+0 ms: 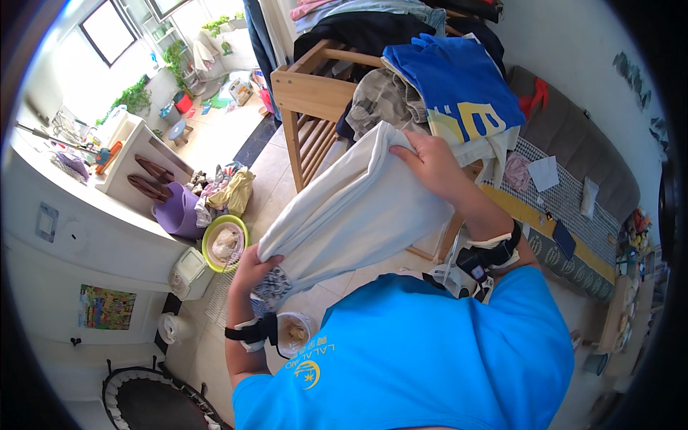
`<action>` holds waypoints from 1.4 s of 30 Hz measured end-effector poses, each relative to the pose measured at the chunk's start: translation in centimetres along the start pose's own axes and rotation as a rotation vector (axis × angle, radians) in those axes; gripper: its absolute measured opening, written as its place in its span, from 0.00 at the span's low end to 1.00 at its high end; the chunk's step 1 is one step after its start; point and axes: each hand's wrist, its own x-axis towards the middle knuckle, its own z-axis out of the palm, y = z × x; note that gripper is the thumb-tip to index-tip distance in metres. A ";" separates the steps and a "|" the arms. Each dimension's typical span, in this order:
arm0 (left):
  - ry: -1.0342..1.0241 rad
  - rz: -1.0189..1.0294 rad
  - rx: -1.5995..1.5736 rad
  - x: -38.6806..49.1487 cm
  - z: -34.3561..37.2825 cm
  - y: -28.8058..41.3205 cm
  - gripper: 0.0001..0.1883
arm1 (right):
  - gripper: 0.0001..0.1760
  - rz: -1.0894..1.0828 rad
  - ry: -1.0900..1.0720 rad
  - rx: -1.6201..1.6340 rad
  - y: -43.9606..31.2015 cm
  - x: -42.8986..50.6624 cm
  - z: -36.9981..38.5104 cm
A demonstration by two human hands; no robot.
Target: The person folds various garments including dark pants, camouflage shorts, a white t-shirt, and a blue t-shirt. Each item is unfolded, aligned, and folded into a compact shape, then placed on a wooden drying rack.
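A white cloth garment (349,209) is stretched between my two hands in front of my body. My left hand (255,271) grips its lower left end, where a black-and-white patterned patch (273,286) shows. At the upper right end, my right hand (430,161) pinches the folded edge between thumb and fingers. Just beyond that hand lie a blue T-shirt (454,80) with yellow and white print and a camouflage garment (384,99), piled on a wooden rack (317,91).
More clothes (365,32) lie along the rack. To the left on the floor are a purple tub (180,212), a green-rimmed basin (244,228) and heaped laundry (236,191). A bin (295,333) stands near my left forearm. A sofa (570,145) is at right, a small trampoline (156,400) lower left.
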 end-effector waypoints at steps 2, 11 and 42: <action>0.001 -0.030 0.032 -0.9 -1.2 1.9 0.15 | 0.18 0.047 -0.015 0.019 0.7 -0.1 0.2; 0.066 -0.181 0.047 -1.8 2.0 -0.4 0.16 | 0.15 0.141 -0.292 0.569 0.4 0.3 0.9; 0.503 0.292 -0.222 4.6 17.2 12.5 0.08 | 0.54 -0.401 -0.054 -0.563 6.0 -2.7 -10.6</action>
